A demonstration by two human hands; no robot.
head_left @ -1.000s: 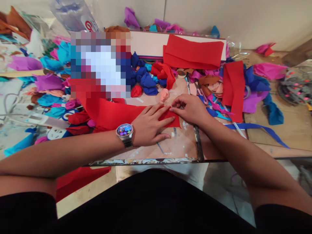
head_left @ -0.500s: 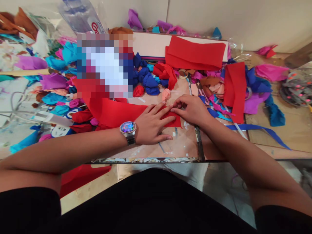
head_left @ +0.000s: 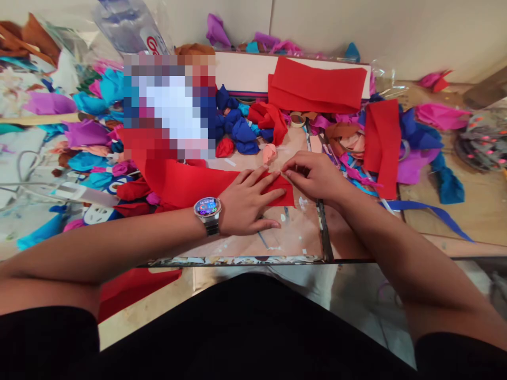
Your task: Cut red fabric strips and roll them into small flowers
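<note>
A long red strip [head_left: 190, 182], of thin cloth or crepe paper, runs across the worktable from the left and ends under my left hand. My left hand [head_left: 249, 203], a watch on its wrist, lies flat on that end with the fingers spread. By the strip's upper right corner, my right hand [head_left: 307, 171] has thumb and index finger pinched together. Whatever is between those fingertips, if anything, is too small to make out. A peach crumpled piece [head_left: 269, 153] sits just above my left fingertips.
Folded red sheets [head_left: 317, 87] lie on a white box [head_left: 241, 71] at the back. Blue bundles [head_left: 241, 129] and a tape roll [head_left: 297, 120] stand before it. To the left are a white power strip [head_left: 87, 192] and a large plastic bottle [head_left: 130, 29]. A blue ribbon [head_left: 435, 211] lies right.
My right hand has shifted slightly to the right and up, its fingertips a little farther from my left fingers. My left hand and the red strip stay in place.
</note>
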